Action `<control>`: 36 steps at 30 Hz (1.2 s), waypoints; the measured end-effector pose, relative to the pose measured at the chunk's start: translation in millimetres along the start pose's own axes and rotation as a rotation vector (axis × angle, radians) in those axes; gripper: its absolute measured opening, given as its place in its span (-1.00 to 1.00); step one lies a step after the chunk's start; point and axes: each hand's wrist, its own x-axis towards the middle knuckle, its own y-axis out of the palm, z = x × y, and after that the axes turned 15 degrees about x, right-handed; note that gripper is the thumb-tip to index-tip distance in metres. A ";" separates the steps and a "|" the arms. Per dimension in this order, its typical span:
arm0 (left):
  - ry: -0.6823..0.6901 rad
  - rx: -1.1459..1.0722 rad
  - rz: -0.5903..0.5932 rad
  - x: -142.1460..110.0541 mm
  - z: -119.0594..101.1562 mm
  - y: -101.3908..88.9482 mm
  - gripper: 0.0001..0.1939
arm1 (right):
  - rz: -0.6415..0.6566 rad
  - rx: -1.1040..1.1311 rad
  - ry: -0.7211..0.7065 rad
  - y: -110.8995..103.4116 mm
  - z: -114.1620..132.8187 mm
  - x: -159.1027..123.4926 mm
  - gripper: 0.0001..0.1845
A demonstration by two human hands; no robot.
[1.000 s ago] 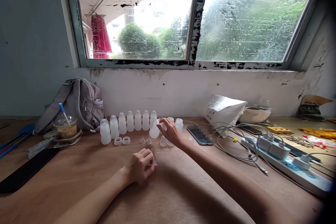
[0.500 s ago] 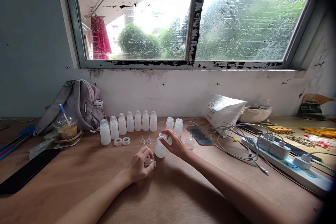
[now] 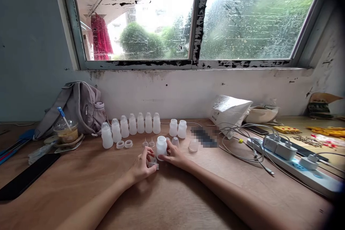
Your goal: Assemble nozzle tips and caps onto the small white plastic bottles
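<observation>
My right hand [image 3: 174, 155] is wrapped round the right side of a frosted white baby bottle [image 3: 161, 146], which stands upright with its mouth uncovered. To its left, my left hand [image 3: 141, 165] pinches a small clear plastic bottle part [image 3: 153, 166] low over the table; fingers partly hide its shape. Two clear nipples [image 3: 148, 143] stand behind the left hand. Two white collar rings [image 3: 124, 144] lie farther left. One clear dome cap [image 3: 175, 141] sits just behind my right hand, another dome cap [image 3: 193, 146] to the right. Two uncapped bottles [image 3: 178, 129] stand at the back.
Several capped bottles [image 3: 132, 125] form a row at the back left. A drink cup [image 3: 66, 133], a backpack [image 3: 81, 107] and a black slab [image 3: 29, 176] are on the left. Tangled cables [image 3: 237, 147], a power strip [image 3: 320, 179] and a white bag [image 3: 229, 113] occupy the right.
My right hand has gone from the top of the bottle down to its right side. The bottle's open mouth now shows, and the bottle is slightly farther left. A dome cap shows behind the hand.
</observation>
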 end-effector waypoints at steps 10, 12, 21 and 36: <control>-0.056 -0.261 -0.375 -0.5 -11.4 -12.7 -0.56 | -0.044 0.051 -0.017 10.9 19.5 -9.0 -0.71; -0.063 -0.339 -0.434 -1.4 -14.9 -16.3 -0.59 | -0.012 0.092 -0.017 19.3 27.1 -12.3 -0.74; -0.123 -0.550 -0.623 0.2 -22.4 -16.6 -0.65 | -0.027 0.028 -0.060 30.5 35.0 -16.7 -0.71; -0.214 -0.627 -0.117 9.3 -0.6 -26.8 -0.55 | -0.112 -0.011 -0.068 30.2 28.4 -15.6 -0.54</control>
